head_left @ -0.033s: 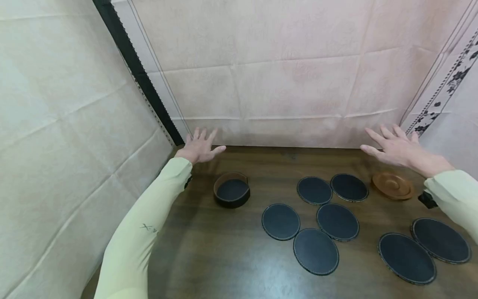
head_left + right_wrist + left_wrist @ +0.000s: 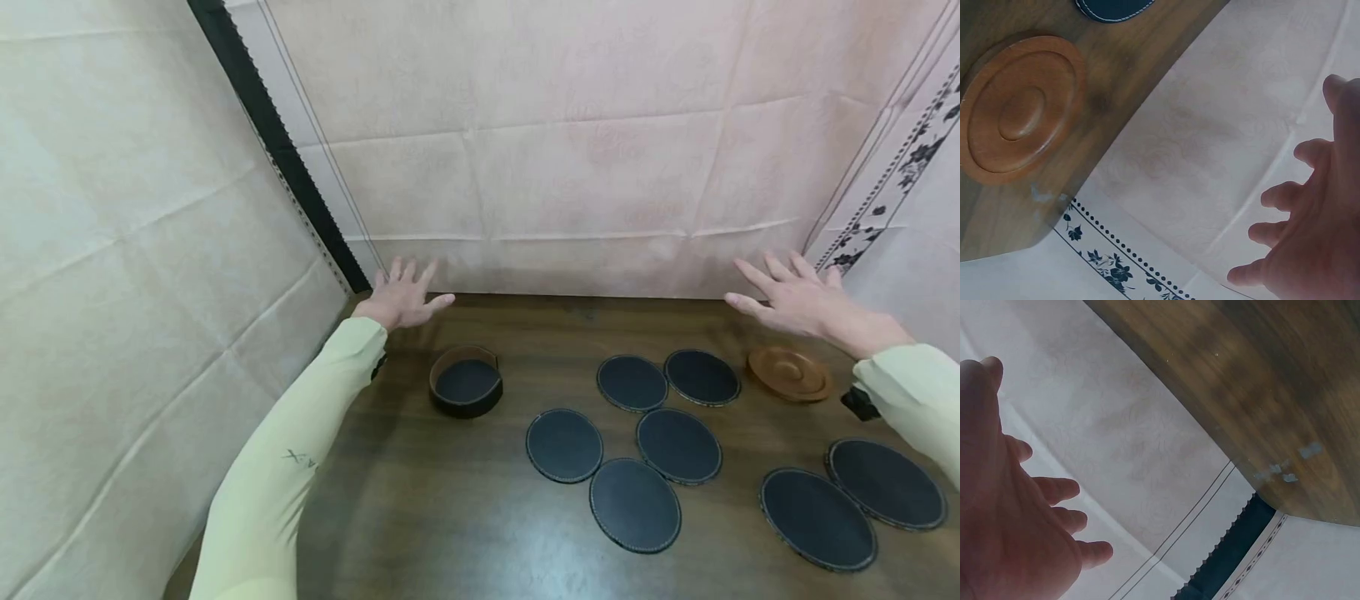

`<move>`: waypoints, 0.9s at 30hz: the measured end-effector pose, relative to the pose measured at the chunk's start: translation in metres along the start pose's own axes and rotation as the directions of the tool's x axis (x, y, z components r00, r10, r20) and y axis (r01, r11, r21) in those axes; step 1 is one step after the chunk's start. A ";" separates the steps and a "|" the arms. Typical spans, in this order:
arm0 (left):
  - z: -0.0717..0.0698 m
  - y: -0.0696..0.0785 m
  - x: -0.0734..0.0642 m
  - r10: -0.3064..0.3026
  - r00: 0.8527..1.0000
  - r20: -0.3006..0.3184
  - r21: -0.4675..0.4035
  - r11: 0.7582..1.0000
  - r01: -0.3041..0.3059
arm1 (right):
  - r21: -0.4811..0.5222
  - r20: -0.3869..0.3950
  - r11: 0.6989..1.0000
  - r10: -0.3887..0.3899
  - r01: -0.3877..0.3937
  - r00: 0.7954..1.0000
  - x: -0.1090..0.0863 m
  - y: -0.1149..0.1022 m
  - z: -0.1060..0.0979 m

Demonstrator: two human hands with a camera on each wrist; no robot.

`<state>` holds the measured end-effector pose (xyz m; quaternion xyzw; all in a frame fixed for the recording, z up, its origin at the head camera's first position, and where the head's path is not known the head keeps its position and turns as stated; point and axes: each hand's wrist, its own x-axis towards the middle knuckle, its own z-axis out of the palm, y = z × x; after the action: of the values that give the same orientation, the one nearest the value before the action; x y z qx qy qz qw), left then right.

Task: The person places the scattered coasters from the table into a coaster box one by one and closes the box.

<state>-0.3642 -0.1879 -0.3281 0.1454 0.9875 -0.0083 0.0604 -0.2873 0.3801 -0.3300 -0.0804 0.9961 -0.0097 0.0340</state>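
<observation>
My left hand (image 2: 401, 298) is held out over the far left of the table, fingers spread and straight, holding nothing. Nearest to it stands a round coaster holder (image 2: 444, 367) with a brown inner wall and a dark coaster (image 2: 468, 382) inside. At the far right my right hand (image 2: 806, 302) is also spread, with nothing in it. Just below it in the head view lies a round brown wooden lid (image 2: 789, 372) with a raised centre, seen large in the right wrist view. Both palms show in the wrist views.
Several round dark coasters with stitched edges, such as one front-middle coaster (image 2: 634, 506), lie flat on the brown wooden table (image 2: 420, 517). A pair, including this coaster (image 2: 817, 518), lies at the front right. Pale cloth (image 2: 570, 167) hangs behind and at both sides.
</observation>
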 end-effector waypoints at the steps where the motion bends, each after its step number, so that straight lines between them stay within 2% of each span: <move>1: 0.000 0.000 0.001 -0.003 1.000 0.001 -0.002 1.000 0.003 | 0.003 -0.003 1.000 0.002 -0.002 1.000 0.000 0.001 0.000; 8: 0.002 0.005 0.006 0.000 1.000 -0.013 -0.026 1.000 -0.001 | 0.008 0.000 1.000 0.015 -0.015 1.000 0.002 0.006 0.001; 13: 0.007 0.006 0.007 -0.005 1.000 0.004 -0.029 1.000 0.005 | 0.019 0.018 1.000 0.008 -0.008 1.000 0.004 0.006 0.004; 19: 0.012 0.008 0.005 0.006 1.000 0.005 -0.060 0.998 -0.005 | 0.040 0.029 0.999 0.004 -0.005 1.000 0.005 0.001 0.008; 27: 0.018 0.013 0.001 0.022 1.000 0.009 -0.071 0.997 -0.022 | 0.028 -0.003 0.999 -0.022 0.022 1.000 0.007 -0.013 0.012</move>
<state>-0.3590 -0.1753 -0.3460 0.1540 0.9852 0.0266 0.0706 -0.2913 0.3658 -0.3420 -0.0910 0.9950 -0.0244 0.0335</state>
